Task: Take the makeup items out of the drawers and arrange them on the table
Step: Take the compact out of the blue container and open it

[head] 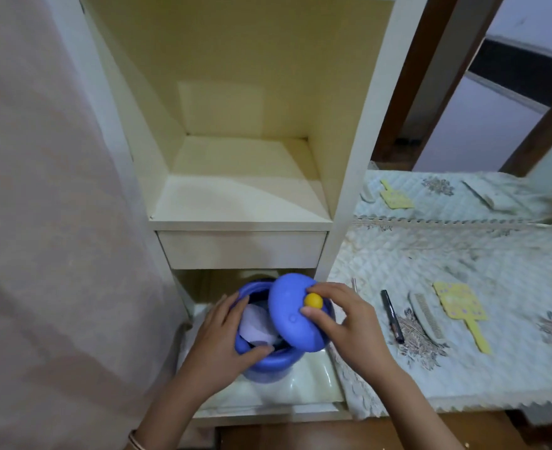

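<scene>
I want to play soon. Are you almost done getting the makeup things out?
Not yet. Done: a black pencil, a comb and a yellow hand mirror lie on the table. In hand: the left hand holds the blue pot in the open drawer while the right hand holds its lid tilted by the yellow knob. Left: the pale things inside the pot must come out, and the drawer above is shut.
</scene>
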`<state>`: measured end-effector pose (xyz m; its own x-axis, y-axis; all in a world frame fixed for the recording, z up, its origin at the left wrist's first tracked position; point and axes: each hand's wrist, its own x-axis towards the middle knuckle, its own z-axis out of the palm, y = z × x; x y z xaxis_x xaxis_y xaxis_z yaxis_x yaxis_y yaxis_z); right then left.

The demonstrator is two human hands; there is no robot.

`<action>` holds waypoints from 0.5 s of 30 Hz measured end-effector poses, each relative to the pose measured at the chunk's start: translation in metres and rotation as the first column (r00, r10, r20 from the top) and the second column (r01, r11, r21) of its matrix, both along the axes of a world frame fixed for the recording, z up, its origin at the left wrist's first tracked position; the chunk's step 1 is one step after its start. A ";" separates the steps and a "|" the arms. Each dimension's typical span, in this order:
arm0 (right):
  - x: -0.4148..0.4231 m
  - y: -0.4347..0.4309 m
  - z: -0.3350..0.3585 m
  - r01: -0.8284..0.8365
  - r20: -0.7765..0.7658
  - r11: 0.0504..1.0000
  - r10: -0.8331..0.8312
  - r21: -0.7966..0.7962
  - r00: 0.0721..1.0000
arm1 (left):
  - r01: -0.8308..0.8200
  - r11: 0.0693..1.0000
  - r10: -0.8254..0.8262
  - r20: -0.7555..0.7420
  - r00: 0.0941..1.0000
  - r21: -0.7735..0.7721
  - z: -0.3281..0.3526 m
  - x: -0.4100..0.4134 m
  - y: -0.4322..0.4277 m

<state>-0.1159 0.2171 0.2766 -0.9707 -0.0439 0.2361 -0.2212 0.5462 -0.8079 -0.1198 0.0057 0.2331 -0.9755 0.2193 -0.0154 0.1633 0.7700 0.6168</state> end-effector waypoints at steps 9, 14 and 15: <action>0.019 0.053 -0.015 0.236 0.099 0.969 -0.228 -0.078 0.969 | 0.289 0.761 -0.253 0.145 0.957 -0.581 0.025 -0.036 0.028; 0.019 0.059 -0.018 0.255 0.131 0.962 -0.242 -0.096 0.962 | 0.385 0.518 -0.349 0.222 0.910 -0.764 0.035 -0.046 0.044; 0.018 0.059 -0.018 0.257 0.125 0.962 -0.245 -0.089 0.961 | 0.401 0.513 -0.354 0.239 0.904 -0.758 0.038 -0.046 0.047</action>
<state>-0.0974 0.2763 0.2581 -0.9678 0.2235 0.1161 0.0070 0.4848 -0.8746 -0.1654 0.0523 0.2712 -0.7964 0.4457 -0.4088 0.5466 0.8197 -0.1710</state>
